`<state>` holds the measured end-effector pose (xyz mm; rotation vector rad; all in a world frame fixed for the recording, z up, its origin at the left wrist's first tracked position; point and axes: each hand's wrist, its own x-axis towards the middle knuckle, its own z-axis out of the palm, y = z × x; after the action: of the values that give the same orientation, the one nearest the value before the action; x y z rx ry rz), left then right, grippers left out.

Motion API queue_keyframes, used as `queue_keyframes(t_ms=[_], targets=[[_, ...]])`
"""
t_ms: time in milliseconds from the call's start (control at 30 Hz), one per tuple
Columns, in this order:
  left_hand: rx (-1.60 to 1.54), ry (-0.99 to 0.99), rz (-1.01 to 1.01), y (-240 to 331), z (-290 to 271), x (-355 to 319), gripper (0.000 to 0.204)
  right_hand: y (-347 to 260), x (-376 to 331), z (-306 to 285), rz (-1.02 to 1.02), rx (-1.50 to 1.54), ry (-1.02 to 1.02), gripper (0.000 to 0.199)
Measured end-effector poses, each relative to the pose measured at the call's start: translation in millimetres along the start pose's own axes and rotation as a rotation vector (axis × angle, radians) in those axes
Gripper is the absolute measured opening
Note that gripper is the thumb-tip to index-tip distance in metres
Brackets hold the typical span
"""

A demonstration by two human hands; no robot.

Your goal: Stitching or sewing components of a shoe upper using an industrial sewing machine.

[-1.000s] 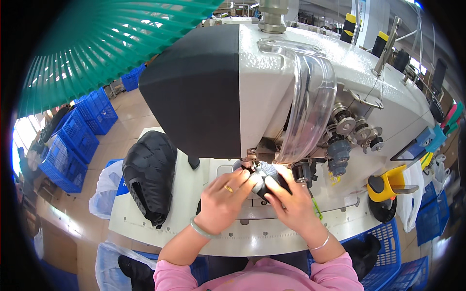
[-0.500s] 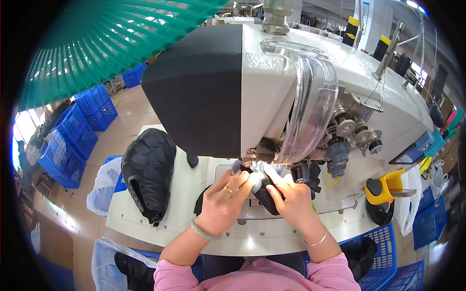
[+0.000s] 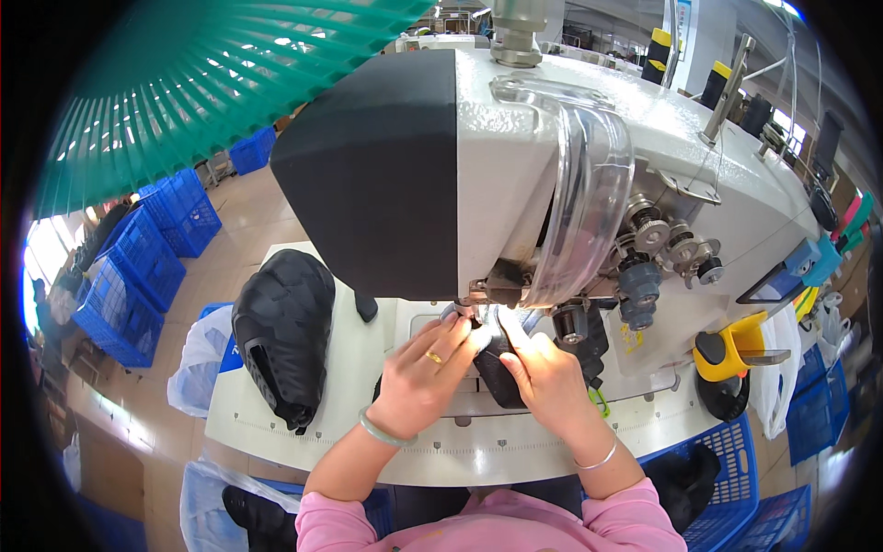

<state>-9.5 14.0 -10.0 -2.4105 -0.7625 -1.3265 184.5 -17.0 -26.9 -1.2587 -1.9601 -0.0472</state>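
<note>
Black material is being guided by both hands at a sewing machine [image 3: 504, 120]. The black piece [image 3: 499, 377] is laid between the hands, at the front of the machine and below its head, on the near side of the white counter [image 3: 359, 453]; its far end is hidden by fingers and the machine's metal parts.

By the left hand [image 3: 418, 373], the piece is gripped at its left edge, with the fingers bent and bunched close to the needle area. By the right hand [image 3: 555, 379], the opposite edge is held, with the forefinger stretched forward, the thumb set lower and a small gap left between them. What is done by the fingertips underneath cannot be told.

The step in hand is judged to be the stitching or lining up of a seam; whether the needle is down cannot be made out. For the next move, an even, flat feed seems to be called for, with the piece turned gently by both hands and the fingertips placed clear of the needle.

To the left, a black padded item [image 3: 287, 340] is rested on the counter, well apart from the hands. To the right, a yellow holder [image 3: 745, 342] is seen.
</note>
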Motion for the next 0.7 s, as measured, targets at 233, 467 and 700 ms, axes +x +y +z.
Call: queue_keyframes(t_ms=[233,467,700], targets=[[-0.221,0.098,-0.256,3,2,3,0.022,-9,-3,4,-0.016,-0.091,-0.02,0.048],[-0.112,0.124,-0.087,3,2,0,0.021,-13,-2,9,0.008,-0.142,-0.011,0.04],[-0.189,0.091,-0.055,-8,3,2,0.02,-17,-1,15,0.013,-0.182,0.013,0.039]])
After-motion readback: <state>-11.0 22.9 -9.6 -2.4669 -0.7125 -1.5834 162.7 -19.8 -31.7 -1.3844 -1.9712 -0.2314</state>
